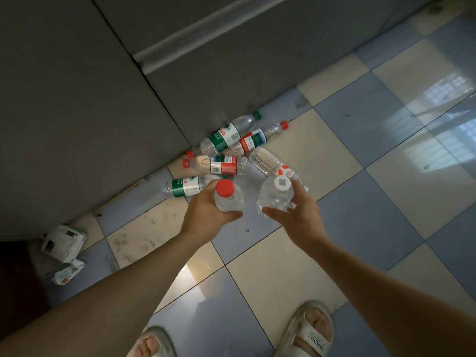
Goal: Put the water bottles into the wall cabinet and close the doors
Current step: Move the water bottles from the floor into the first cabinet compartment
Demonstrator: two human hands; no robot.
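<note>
Down on the checkered floor [334, 155] of pale and blue tiles, seen from the head camera, a cluster of water bottles lies on its side against the foot of a grey cabinet front [77, 99]. At the back lie a green-capped bottle [226, 136] with a green and white label and, just beside it, a red-capped bottle [257, 139] with a red and blue label, both pointing their caps up and to the right. Nearer the person a second red-capped bottle [219, 164] lies across, cap to the left, and below it a second green-labelled bottle [184, 187] lies with its far end hidden behind the left hand. A clear bottle with a small red mark [270, 161] lies slanted at the right of the heap. Above the pile, the left hand [206, 215] grips an upright bottle with a red cap [228, 197]; its fingers curl round the far side of the body and the thumb wraps the near side below, so the cap and shoulder stand clear above the grip. The right hand [296, 212] holds a crinkled clear bottle with a white cap [275, 194], cap toward the camera; the thumb presses its near lower side and the fingers reach round the right side, mostly hidden behind the bottle. The two held bottles are close but not touching. At lower left two white packets [64, 243] lie by the cabinet corner. Two feet in pale sandals [309, 331] show at the bottom edge.
</note>
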